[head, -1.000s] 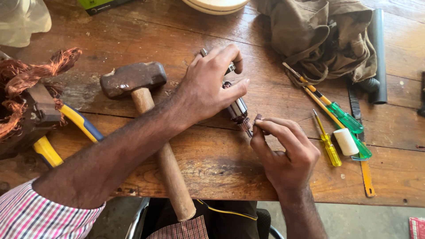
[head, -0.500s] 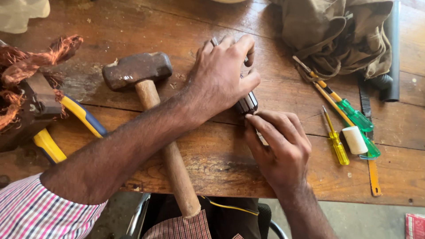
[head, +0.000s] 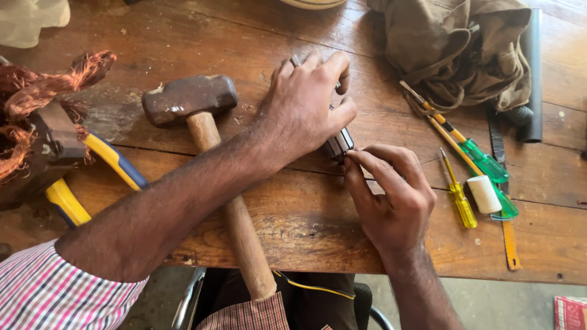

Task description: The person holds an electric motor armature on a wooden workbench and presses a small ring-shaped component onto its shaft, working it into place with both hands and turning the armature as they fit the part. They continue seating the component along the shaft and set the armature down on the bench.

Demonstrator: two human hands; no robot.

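The wooden table (head: 153, 36) fills almost the whole view, and its surface is worn and stained. On the far right lies a crumpled olive cloth bag (head: 458, 49), and a dark pipe (head: 533, 73) lies just beside it on the right. At the left edge there is a bundle of copper wire (head: 36, 91), with pliers with yellow and blue handles (head: 92, 171) just under it. A hammer (head: 208, 159) with a rusty head and a wooden handle lies in the middle left; its handle runs toward the near edge and passes under the left forearm.

The left hand (head: 306, 110) comes across from the near left and is closed over a small metal motor part (head: 338, 144), pressing it down on the table. Only the near end of this part shows, a grey ribbed cylinder that comes out below the thumb; the rest is hidden under the palm and fingers. The right hand (head: 391, 201) lies just near of it, with the thumb and the first fingers pressed together at the visible end of the part. I cannot tell whether these fingertips pinch something small there, because they cover the spot.

To the right of the right hand lie a green screwdriver (head: 483, 162), a yellow screwdriver (head: 458, 198) and a small white cylinder (head: 484, 194), near each other.
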